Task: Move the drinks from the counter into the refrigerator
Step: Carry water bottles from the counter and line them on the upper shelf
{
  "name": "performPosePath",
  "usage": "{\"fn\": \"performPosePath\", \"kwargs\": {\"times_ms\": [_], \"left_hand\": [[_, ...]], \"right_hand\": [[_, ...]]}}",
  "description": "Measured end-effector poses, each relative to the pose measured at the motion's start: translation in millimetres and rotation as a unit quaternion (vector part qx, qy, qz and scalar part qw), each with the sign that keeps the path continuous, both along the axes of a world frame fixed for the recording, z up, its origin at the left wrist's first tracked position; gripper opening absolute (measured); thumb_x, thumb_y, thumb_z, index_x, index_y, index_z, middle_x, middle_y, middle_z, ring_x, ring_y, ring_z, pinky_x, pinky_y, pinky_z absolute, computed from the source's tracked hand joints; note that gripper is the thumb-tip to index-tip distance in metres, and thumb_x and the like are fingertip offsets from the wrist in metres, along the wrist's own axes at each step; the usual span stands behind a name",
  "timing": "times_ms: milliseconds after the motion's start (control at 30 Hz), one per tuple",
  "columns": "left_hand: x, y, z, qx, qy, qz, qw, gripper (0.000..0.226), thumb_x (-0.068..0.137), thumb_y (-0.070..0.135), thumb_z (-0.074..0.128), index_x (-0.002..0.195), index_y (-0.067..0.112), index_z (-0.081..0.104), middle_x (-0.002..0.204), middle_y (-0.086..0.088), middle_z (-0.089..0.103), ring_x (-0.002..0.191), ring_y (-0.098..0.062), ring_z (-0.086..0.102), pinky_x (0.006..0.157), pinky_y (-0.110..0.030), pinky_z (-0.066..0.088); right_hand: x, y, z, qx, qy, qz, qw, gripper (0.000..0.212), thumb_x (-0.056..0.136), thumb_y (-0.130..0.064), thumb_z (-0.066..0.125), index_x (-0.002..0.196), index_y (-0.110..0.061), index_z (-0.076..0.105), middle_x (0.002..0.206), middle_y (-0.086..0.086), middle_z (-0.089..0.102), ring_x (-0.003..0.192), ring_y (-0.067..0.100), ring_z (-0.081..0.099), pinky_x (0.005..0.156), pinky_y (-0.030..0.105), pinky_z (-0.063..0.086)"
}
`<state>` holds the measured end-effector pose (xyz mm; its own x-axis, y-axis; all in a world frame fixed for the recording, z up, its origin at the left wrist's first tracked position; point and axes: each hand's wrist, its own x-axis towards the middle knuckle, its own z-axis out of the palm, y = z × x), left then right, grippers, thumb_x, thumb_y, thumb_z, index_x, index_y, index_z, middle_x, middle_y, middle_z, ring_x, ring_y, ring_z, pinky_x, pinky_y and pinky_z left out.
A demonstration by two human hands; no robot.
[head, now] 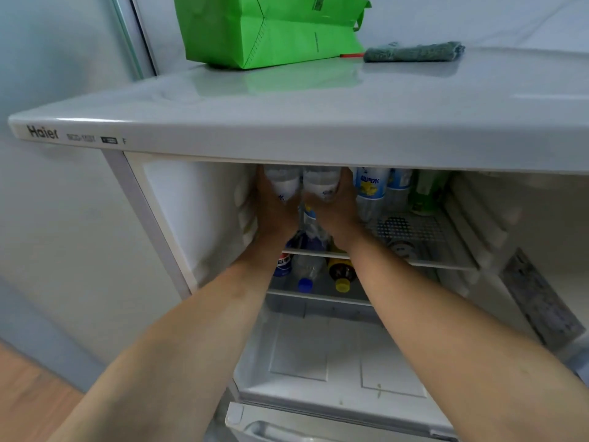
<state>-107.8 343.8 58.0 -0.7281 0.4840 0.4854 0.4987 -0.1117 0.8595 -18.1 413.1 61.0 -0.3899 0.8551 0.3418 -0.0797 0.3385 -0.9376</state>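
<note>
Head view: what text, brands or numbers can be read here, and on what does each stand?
"Haier": fridge's top front edge.
"F": same edge, further right.
Model code beside the brand: blurred, unreadable.
Blue-labelled bottle: Chinese characters, too blurred to be sure.
Bottle labels in the hands, green bag print, door sticker: unreadable.

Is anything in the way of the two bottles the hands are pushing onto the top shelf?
Nothing visible blocks them. The left hand and right hand each hold a water bottle at the left end of the top shelf. The yellow-labelled bottle stands beside them to the right. The space behind is hidden.
</note>
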Motion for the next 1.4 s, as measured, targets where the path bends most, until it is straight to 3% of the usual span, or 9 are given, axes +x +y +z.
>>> {"fn": "performPosePath", "kwargs": {"times_ms": [133,267,467,633,800,967,1067,1267,1400], "left_hand": [[15.3,-8.7,-18.7,-0.049,0.016,0.107,0.993,0.061,0.090,0.011,0.065,0.145,0.010,0.040,0.136,-0.014,0.056,0.126,-0.029,0.054,0.107,-0.041,0.044],[29.9,-12.7,-29.1,-0.014,-0.014,0.062,0.998,0.066,0.092,0.003,0.061,0.150,0.014,0.033,0.146,-0.010,0.047,0.136,-0.024,0.044,0.115,-0.039,0.037],[19.2,-7.5,-24.2,0.072,-0.060,0.024,0.995,0.055,0.089,-0.002,0.062,0.130,0.031,0.047,0.121,0.011,0.060,0.113,0.002,0.059,0.102,-0.034,0.051],[8.1,-4.5,-27.7,0.068,-0.085,-0.011,0.994,0.054,0.089,-0.008,0.056,0.137,0.015,0.049,0.131,-0.006,0.062,0.122,-0.015,0.059,0.104,-0.042,0.050],[19.0,-19.2,-40.8,0.038,-0.130,-0.021,0.991,0.058,0.093,-0.007,0.049,0.144,0.019,0.040,0.143,-0.004,0.051,0.132,-0.018,0.050,0.112,-0.043,0.043],[31.2,-35.9,-48.0,0.041,-0.196,-0.014,0.980,0.055,0.094,-0.003,0.047,0.143,0.021,0.041,0.131,0.009,0.055,0.120,-0.010,0.055,0.108,-0.038,0.046],[38.5,-45.2,-52.6,0.053,-0.217,0.004,0.975,0.049,0.092,0.001,0.050,0.136,0.023,0.049,0.114,0.011,0.061,0.107,-0.012,0.061,0.098,-0.040,0.051],[59.1,-75.0,-68.9,0.087,-0.222,0.003,0.971,0.042,0.084,0.009,0.056,0.103,0.047,0.056,0.090,0.003,0.067,0.080,-0.027,0.064,0.067,-0.044,0.057],[77.0,-85.9,-76.9,0.068,-0.196,-0.031,0.978,0.034,0.091,0.002,0.054,0.099,0.034,0.059,0.087,-0.011,0.066,0.072,-0.023,0.063,0.064,-0.043,0.055]], "right_hand": [[20.4,-0.9,-16.0,0.039,-0.093,-0.027,0.995,0.076,0.078,-0.022,0.083,0.142,-0.021,0.042,0.139,0.002,0.053,0.124,0.017,0.055,0.099,0.036,0.051],[25.2,-1.5,-28.6,0.056,-0.187,-0.021,0.981,0.050,0.088,-0.026,0.072,0.132,-0.019,0.052,0.134,0.002,0.063,0.119,0.019,0.062,0.091,0.028,0.049],[11.4,-3.6,-21.6,0.017,-0.174,-0.021,0.984,0.048,0.090,-0.017,0.069,0.135,-0.016,0.050,0.137,0.004,0.061,0.123,0.020,0.059,0.101,0.038,0.050],[0.2,-1.6,-19.9,0.005,-0.183,-0.039,0.982,0.050,0.087,-0.021,0.073,0.130,-0.012,0.048,0.134,0.008,0.062,0.121,0.024,0.061,0.098,0.047,0.053],[0.2,-0.1,-27.2,-0.005,-0.168,-0.047,0.985,0.043,0.088,-0.021,0.073,0.123,-0.011,0.050,0.127,0.006,0.064,0.113,0.021,0.063,0.089,0.034,0.054],[6.1,-1.6,-37.8,-0.003,-0.151,-0.049,0.987,0.034,0.092,-0.022,0.066,0.124,-0.014,0.057,0.120,0.005,0.067,0.105,0.017,0.064,0.083,0.027,0.055],[19.5,-8.1,-44.0,0.008,-0.119,-0.100,0.988,0.017,0.093,-0.019,0.063,0.110,-0.021,0.062,0.104,-0.005,0.068,0.090,0.005,0.061,0.064,0.004,0.041],[65.9,-30.3,-60.5,-0.002,-0.072,-0.139,0.988,0.021,0.092,-0.026,0.064,0.071,-0.032,0.061,0.069,-0.010,0.065,0.063,0.003,0.061,0.057,0.020,0.047],[108.8,-56.5,-70.3,-0.038,-0.059,-0.160,0.985,0.023,0.087,-0.038,0.063,0.067,-0.028,0.061,0.058,-0.010,0.059,0.055,0.012,0.058,0.053,0.025,0.042]]}}
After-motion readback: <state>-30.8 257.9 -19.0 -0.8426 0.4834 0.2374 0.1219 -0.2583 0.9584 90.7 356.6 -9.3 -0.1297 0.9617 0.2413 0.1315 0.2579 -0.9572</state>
